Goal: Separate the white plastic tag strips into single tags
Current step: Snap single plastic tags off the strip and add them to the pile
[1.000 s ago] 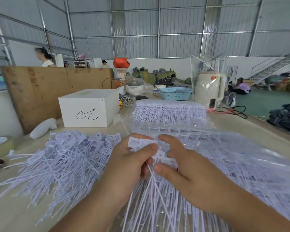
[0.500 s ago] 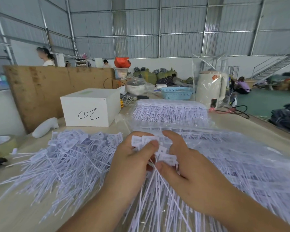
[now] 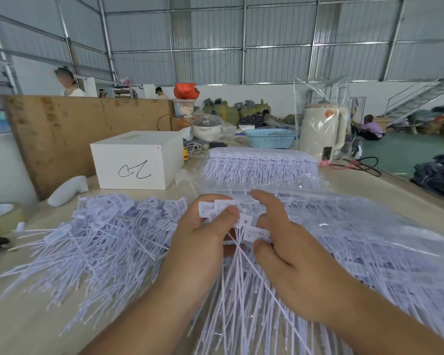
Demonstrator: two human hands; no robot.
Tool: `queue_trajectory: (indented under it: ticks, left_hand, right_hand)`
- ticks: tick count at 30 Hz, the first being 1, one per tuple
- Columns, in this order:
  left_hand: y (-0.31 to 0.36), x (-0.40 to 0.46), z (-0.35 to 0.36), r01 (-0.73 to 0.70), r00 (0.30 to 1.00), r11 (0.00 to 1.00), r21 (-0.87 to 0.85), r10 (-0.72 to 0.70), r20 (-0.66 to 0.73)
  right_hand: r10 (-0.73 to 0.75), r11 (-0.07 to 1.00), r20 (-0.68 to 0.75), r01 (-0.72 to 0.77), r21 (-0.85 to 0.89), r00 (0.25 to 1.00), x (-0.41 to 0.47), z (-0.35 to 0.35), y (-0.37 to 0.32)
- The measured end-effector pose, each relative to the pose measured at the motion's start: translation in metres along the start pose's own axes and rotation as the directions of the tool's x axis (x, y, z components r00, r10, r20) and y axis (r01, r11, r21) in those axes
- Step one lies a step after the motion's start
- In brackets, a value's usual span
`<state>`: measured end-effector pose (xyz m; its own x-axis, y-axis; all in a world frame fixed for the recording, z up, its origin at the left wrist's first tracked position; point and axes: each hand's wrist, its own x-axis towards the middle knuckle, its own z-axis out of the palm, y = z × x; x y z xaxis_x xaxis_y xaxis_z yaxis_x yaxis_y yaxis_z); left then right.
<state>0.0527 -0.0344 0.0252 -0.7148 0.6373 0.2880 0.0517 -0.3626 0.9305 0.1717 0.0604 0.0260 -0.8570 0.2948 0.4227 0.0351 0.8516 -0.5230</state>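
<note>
My left hand [image 3: 203, 234] grips a small bunch of white plastic tags [image 3: 215, 208] by their flat heads, thumb pressed on top. My right hand [image 3: 285, 247] pinches the head of the neighbouring tag [image 3: 254, 233] between thumb and fingers, its index finger raised over the bunch. Long thin tails fan out below both hands toward me. A loose pile of single tags [image 3: 98, 234] lies on the table to the left. Unseparated strips in clear plastic wrap [image 3: 356, 242] spread out under and to the right of my hands.
A second wrapped bundle of tag strips [image 3: 259, 162] lies behind my hands. A white box [image 3: 136, 160] with a scribble stands at the back left, a tape roll [image 3: 0, 216] at the left edge. A blue basket [image 3: 269, 138] and a white kettle [image 3: 323, 129] stand behind.
My right hand has shifted slightly right and down, drawing one tag head away from the bunch in my left hand. The gap between the hands has widened.
</note>
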Motion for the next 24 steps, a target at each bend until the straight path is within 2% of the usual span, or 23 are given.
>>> queue_trajectory:
  ticks: [6, 12, 16, 19, 24]
  left_hand:
    - [-0.004, -0.002, 0.001, -0.04, 0.998, 0.998, 0.058, 0.037, 0.047]
    - [0.002, 0.003, -0.004, -0.005, 0.997, 0.989, -0.15, -0.007, -0.079]
    - [-0.002, -0.003, 0.003, 0.0, 1.0, 0.995, -0.097, 0.001, 0.013]
    - [-0.005, -0.005, 0.009, 0.022, 0.996, 0.991, -0.13, -0.011, 0.091]
    - [-0.004, 0.0, 0.001, -0.032, 0.991, 0.996, -0.088, 0.043, 0.128]
  right_hand:
    - [-0.038, 0.998, 0.03, 0.037, 0.042, 0.999, 0.002, 0.005, 0.009]
    - [-0.071, 0.98, -0.085, 0.086, 0.18, 0.994, 0.002, -0.001, 0.005]
    - [-0.118, 0.982, -0.05, 0.124, 0.143, 0.992, 0.003, 0.002, 0.006]
    - [-0.107, 0.993, -0.006, 0.107, 0.057, 0.994, 0.003, 0.006, 0.007]
    - [-0.083, 0.996, 0.005, 0.083, -0.024, 0.997, 0.002, 0.009, 0.0]
